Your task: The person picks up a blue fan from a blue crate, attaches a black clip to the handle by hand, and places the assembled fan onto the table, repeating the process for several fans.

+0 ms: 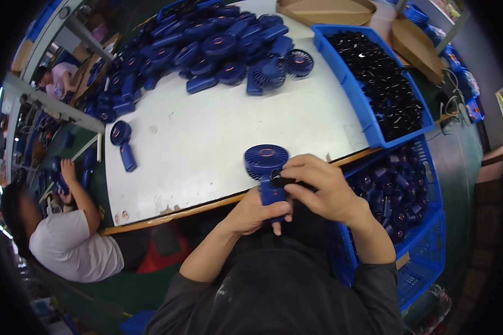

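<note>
A dark blue handheld fan (266, 160) is held upright over the near edge of the table, its round grille toward the far side. My left hand (250, 215) wraps round the fan's handle, with the thumb across its front. From the right, my right hand (327, 190) pinches a small black piece (280, 180) against the fan's neck, just below the grille. The fingers partly cover this piece, so its exact shape is hidden.
The white table (190, 134) carries a heap of blue fans (207, 53) at the back and a lone fan (127, 153) at left. A blue bin (356, 103) of small black parts stands at right, above a crate of fans (394, 190). A co-worker (75, 245) sits at left.
</note>
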{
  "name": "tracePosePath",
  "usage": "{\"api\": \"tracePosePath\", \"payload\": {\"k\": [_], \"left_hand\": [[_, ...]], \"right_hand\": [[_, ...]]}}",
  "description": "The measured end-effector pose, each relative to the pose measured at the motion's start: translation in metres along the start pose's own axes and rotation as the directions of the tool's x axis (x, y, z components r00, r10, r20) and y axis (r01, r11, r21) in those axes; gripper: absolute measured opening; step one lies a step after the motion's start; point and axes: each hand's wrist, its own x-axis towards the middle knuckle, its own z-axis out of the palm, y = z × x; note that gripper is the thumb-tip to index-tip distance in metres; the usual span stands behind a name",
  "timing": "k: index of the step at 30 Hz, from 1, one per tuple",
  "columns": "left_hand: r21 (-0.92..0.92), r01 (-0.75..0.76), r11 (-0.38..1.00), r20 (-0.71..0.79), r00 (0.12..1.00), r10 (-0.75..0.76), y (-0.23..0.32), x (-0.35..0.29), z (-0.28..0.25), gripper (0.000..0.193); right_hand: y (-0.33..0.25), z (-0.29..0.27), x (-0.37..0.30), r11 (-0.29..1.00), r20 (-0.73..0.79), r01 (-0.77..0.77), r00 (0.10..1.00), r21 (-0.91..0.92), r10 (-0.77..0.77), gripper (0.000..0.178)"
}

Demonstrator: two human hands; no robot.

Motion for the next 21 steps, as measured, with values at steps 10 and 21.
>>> {"api": "tracePosePath", "payload": {"k": [10, 21], "left_hand": [[-0.210, -0.137, 0.968, -0.063, 0.990, 0.127, -0.016, -0.005, 0.000, 0.071], [0.133, -0.317, 0.939, -0.283, 0.896, 0.343, -0.030, -0.010, 0.011, 0.048]], "right_hand": [[-0.011, 0.031, 0.003, 0.968, 0.074, 0.017, 0.997, -0.249, 0.001, 0.040], [-0.025, 0.068, -0.022, 0.936, -0.043, -0.039, 0.999, -0.349, 0.026, 0.080]]}}
